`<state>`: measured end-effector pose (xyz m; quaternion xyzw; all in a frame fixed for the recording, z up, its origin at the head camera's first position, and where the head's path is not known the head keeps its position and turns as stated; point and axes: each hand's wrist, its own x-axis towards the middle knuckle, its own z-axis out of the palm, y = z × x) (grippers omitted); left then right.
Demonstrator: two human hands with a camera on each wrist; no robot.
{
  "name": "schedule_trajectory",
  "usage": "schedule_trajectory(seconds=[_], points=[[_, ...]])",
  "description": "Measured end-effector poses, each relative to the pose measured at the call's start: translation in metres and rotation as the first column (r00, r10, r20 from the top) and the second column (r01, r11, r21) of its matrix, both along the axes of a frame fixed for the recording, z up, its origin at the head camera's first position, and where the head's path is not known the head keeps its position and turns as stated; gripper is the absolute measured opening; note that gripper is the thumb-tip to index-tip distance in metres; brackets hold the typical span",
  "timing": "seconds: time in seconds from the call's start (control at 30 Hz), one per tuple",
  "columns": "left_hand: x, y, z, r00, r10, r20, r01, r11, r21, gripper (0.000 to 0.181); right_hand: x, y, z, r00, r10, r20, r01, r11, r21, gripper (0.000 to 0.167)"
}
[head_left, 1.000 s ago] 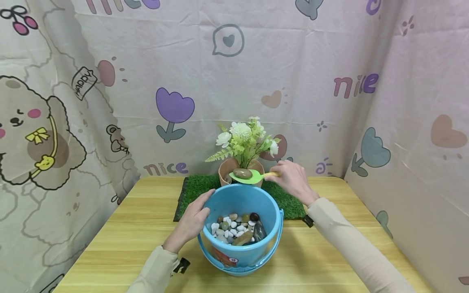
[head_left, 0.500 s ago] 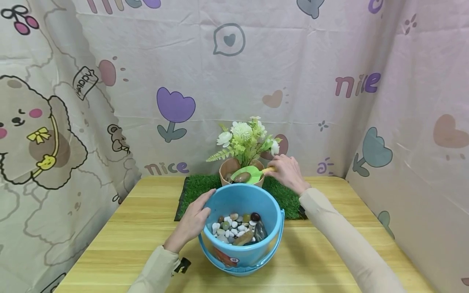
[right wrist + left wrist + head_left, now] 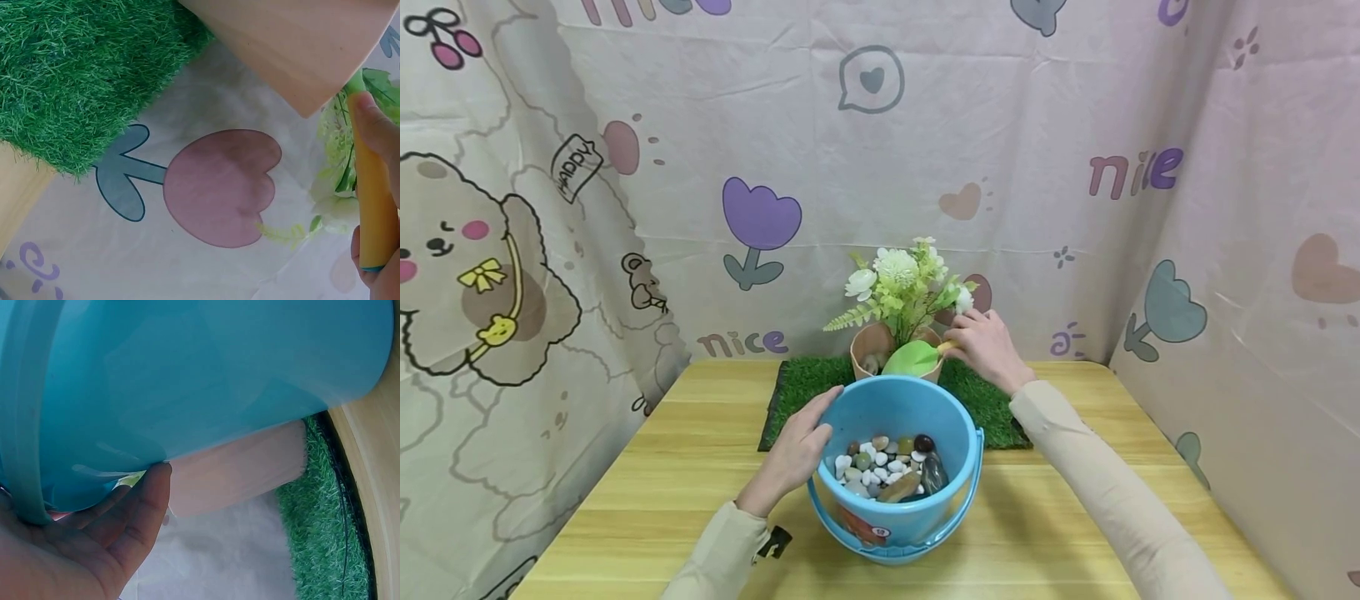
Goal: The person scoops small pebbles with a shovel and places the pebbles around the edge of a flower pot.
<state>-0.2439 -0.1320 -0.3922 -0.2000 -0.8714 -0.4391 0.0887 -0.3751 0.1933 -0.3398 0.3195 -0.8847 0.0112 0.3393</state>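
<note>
The right hand (image 3: pixel 988 346) grips the yellow handle (image 3: pixel 374 187) of a small shovel, whose green blade (image 3: pixel 913 359) is tilted over the mouth of a peach pot (image 3: pixel 863 343). No stone shows on the blade; a few stones (image 3: pixel 874 362) lie inside the pot. A blue bucket (image 3: pixel 891 521) stands in front, holding white, brown and dark stones (image 3: pixel 895 467). The left hand (image 3: pixel 797 446) holds the bucket's left rim, fingers along the outer wall (image 3: pixel 187 375) in the left wrist view and thumb not clearly seen there.
White and green flowers (image 3: pixel 897 279) rise from the pot, close to the right hand. Under the pot lies a green grass mat (image 3: pixel 985 417) on the wooden table (image 3: pixel 647 467). A printed curtain (image 3: pixel 865 167) hangs behind and at both sides.
The shovel blade has tipped over the pot, and the brown stone on it has gone from view. The right hand has risen slightly. The left hand stays on the bucket.
</note>
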Motion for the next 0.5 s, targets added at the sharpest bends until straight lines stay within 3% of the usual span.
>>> schedule_trajectory(seconds=[0.3, 0.5], points=[[0.0003, 0.0003, 0.0014, 1.000, -0.005, -0.002, 0.005, 1.000, 0.003, 0.060, 0.0023, 0.0045, -0.0001, 0.999, -0.050, 0.005, 0.050, 0.998, -0.031, 0.030], [0.0000, -0.0003, 0.0007, 1.000, -0.009, 0.003, 0.009, 1.000, -0.004, 0.060, 0.0065, 0.0070, -0.0029, 0.997, -0.069, 0.048, 0.073, 0.992, -0.105, 0.032]])
